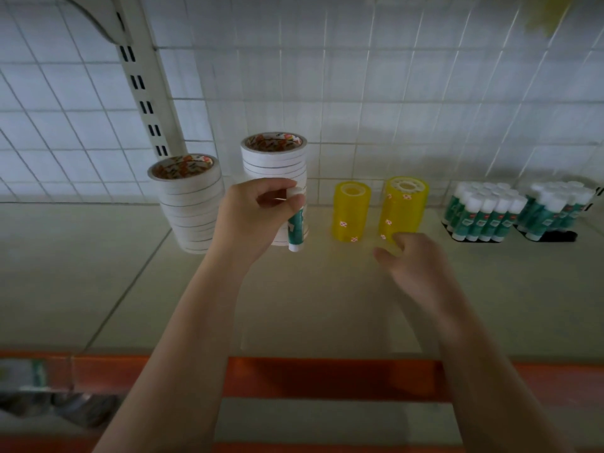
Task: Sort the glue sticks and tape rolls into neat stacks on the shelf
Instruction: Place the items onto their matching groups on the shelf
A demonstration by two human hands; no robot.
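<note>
My left hand [251,217] holds a green-and-white glue stick [296,228] upright, fingers curled round its white cap, just in front of the taller of two white tape stacks [277,165]. The shorter white stack [188,204] stands to its left. Two yellow tape stacks stand mid-shelf: a shorter one [351,210] and a taller one [403,204]. My right hand [415,266] hovers low in front of the taller yellow stack with fingers loosely curled, holding nothing. Two black trays of upright glue sticks [483,214] [555,209] sit at the right.
The pale shelf board [310,305] has an orange front edge [327,377]. A white wire grid backs the shelf, with a slotted upright post [143,93] at the left. Blurred packaged goods [29,377] lie on a lower level at the bottom left.
</note>
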